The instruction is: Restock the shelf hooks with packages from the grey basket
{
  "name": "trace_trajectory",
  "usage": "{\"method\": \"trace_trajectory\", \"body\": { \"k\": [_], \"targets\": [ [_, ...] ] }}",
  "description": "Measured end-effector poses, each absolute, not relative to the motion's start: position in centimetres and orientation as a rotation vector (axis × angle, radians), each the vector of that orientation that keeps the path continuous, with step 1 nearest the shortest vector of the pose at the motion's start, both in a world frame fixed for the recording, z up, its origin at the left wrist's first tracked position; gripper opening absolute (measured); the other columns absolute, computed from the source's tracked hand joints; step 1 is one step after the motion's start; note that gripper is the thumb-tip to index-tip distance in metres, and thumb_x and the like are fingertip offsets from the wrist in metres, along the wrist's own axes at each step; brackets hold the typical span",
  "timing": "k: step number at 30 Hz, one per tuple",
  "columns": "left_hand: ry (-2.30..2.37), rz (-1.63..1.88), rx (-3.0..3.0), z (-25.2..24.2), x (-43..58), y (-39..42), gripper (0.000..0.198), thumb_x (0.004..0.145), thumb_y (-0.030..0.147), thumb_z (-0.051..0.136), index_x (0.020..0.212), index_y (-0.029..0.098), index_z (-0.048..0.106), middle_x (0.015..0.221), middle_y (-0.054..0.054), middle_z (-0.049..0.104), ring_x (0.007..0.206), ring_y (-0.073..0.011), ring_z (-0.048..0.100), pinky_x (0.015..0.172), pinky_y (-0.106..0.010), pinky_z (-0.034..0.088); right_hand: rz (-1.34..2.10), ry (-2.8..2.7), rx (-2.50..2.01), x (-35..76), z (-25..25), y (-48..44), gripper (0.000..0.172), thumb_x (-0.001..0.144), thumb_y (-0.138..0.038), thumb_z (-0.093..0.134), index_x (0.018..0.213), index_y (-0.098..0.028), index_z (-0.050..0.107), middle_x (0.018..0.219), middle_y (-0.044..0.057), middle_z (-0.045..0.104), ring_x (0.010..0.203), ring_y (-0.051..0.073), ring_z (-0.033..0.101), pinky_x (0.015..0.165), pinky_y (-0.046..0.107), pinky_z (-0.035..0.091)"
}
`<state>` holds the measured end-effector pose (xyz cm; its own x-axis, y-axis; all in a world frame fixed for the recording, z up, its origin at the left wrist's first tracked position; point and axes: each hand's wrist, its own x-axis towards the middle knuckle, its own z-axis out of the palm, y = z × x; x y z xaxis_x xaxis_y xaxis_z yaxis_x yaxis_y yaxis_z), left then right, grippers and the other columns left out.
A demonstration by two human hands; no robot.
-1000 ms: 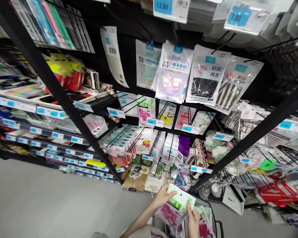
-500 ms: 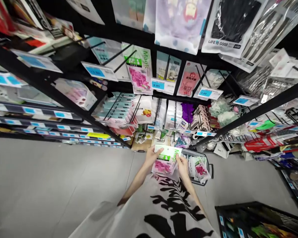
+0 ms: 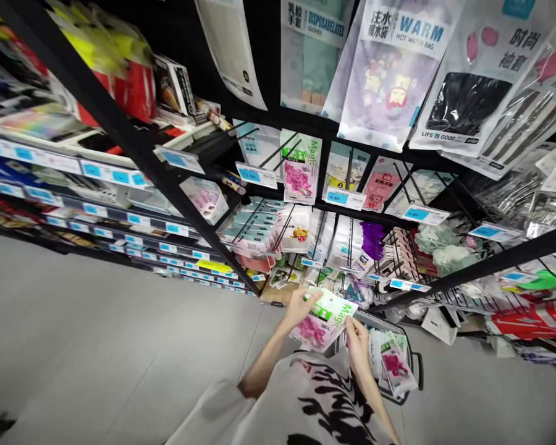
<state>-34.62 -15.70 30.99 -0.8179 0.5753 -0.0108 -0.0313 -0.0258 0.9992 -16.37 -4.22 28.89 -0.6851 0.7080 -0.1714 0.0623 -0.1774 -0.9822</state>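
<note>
At far left, stocked shelves (image 3: 102, 175) stand over a grey floor (image 3: 120, 346). A green-and-pink pack (image 3: 300, 173) hangs beyond the hands. Nearer, the left hand (image 3: 303, 308) pinches the packet (image 3: 322, 324) at its upper left, thumb on the front, fingers mostly hidden. The packet is tilted between the 2 hands, printed face up, before the shirt (image 3: 324, 395). The right hand (image 3: 358, 340) pinches its right edge. For a steady hold, 2 light pinches near the margins should suit best, since squeezing could crumple it and hide print. At right, the basket (image 3: 420, 371) holds at least 1 similar packet.
</note>
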Motion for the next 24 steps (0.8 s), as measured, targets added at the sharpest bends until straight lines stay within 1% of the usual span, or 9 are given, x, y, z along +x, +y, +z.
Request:
{"method": "trace_trajectory", "body": {
  "k": [2, 3, 6, 9, 12, 14, 17, 21, 24],
  "targets": [
    [1.928, 1.942, 0.604, 33.2, -37.7, -16.6, 0.028, 0.078, 0.043, 0.077, 0.083, 0.015, 0.080, 0.082, -0.008, 0.078, 0.078, -0.0242, 0.070, 0.070, -0.032, 0.054, 2.019, -1.579, -0.889, -16.8, 29.0, -4.6, 0.041, 0.086, -0.058, 0.072, 0.091, -0.018, 0.074, 0.083, 0.005, 0.074, 0.069, 0.020, 0.061, 0.066, 0.030, 0.048],
    [1.969, 1.981, 0.617, 34.5, -39.7, -17.2, 0.028, 0.077, 0.042, 0.079, 0.085, 0.015, 0.080, 0.083, -0.008, 0.078, 0.080, -0.0246, 0.071, 0.073, -0.032, 0.054, 2.061, -1.550, -0.912, -17.0, 29.0, -4.9, 0.043, 0.085, -0.058, 0.073, 0.099, -0.018, 0.076, 0.089, 0.007, 0.076, 0.071, 0.022, 0.065, 0.069, 0.032, 0.050],
    [2.084, 2.195, 0.582, 38.7, -46.4, -18.7, 0.032, 0.076, 0.043, 0.079, 0.089, 0.014, 0.079, 0.084, -0.008, 0.078, 0.079, -0.0230, 0.070, 0.073, -0.031, 0.054, 2.097, -1.488, -0.999, -17.2, 28.7, -5.4, 0.051, 0.080, -0.060, 0.077, 0.108, -0.017, 0.076, 0.094, 0.012, 0.079, 0.074, 0.027, 0.072, 0.072, 0.037, 0.054],
    [2.198, 2.321, 0.631, 42.1, -52.5, -19.3, 0.033, 0.077, 0.044, 0.079, 0.088, 0.013, 0.077, 0.083, -0.006, 0.076, 0.073, -0.0192, 0.067, 0.067, -0.027, 0.051, 2.089, -1.443, -1.021, -17.0, 27.9, -5.6, 0.058, 0.074, -0.063, 0.080, 0.108, -0.017, 0.076, 0.091, 0.013, 0.080, 0.073, 0.029, 0.074, 0.070, 0.037, 0.056],
    [2.196, 2.355, 0.669, 44.3, -56.8, -18.9, 0.037, 0.074, 0.046, 0.080, 0.087, 0.012, 0.075, 0.076, -0.004, 0.073, 0.068, -0.0172, 0.064, 0.064, -0.025, 0.049, 2.076, -1.423, -1.031, -16.5, 27.2, -5.5, 0.058, 0.072, -0.064, 0.081, 0.106, -0.018, 0.077, 0.088, 0.013, 0.080, 0.072, 0.028, 0.074, 0.066, 0.036, 0.056],
    [2.151, 2.406, 0.665, 45.2, -58.8, -18.6, 0.041, 0.072, 0.048, 0.080, 0.090, 0.012, 0.074, 0.076, -0.003, 0.072, 0.070, -0.0175, 0.065, 0.068, -0.026, 0.051, 2.065, -1.411, -1.041, -16.2, 27.0, -5.3, 0.056, 0.072, -0.064, 0.080, 0.105, -0.019, 0.077, 0.088, 0.012, 0.080, 0.071, 0.028, 0.073, 0.065, 0.035, 0.056],
    [2.141, 2.500, 0.676, 45.9, -60.6, -18.5, 0.043, 0.069, 0.048, 0.080, 0.091, 0.012, 0.073, 0.083, -0.004, 0.073, 0.077, -0.0174, 0.066, 0.076, -0.027, 0.053, 2.041, -1.377, -1.064, -15.9, 26.9, -5.0, 0.055, 0.070, -0.065, 0.081, 0.102, -0.020, 0.077, 0.085, 0.011, 0.079, 0.070, 0.028, 0.072, 0.064, 0.035, 0.055],
    [2.203, 2.545, 0.754, 46.0, -61.5, -18.8, 0.039, 0.068, 0.048, 0.080, 0.082, 0.013, 0.071, 0.081, -0.004, 0.072, 0.079, -0.0182, 0.065, 0.079, -0.029, 0.053, 2.011, -1.322, -1.084, -15.7, 26.9, -4.9, 0.055, 0.067, -0.066, 0.082, 0.096, -0.020, 0.077, 0.081, 0.011, 0.078, 0.067, 0.028, 0.071, 0.062, 0.037, 0.055],
    [2.240, 2.546, 0.781, 45.9, -61.4, -18.9, 0.038, 0.069, 0.050, 0.079, 0.077, 0.014, 0.069, 0.077, -0.004, 0.071, 0.082, -0.0200, 0.066, 0.083, -0.032, 0.054, 2.007, -1.324, -1.089, -15.8, 26.6, -5.0, 0.054, 0.070, -0.066, 0.081, 0.096, -0.018, 0.076, 0.081, 0.012, 0.078, 0.067, 0.028, 0.071, 0.063, 0.036, 0.055]
  ]
}}
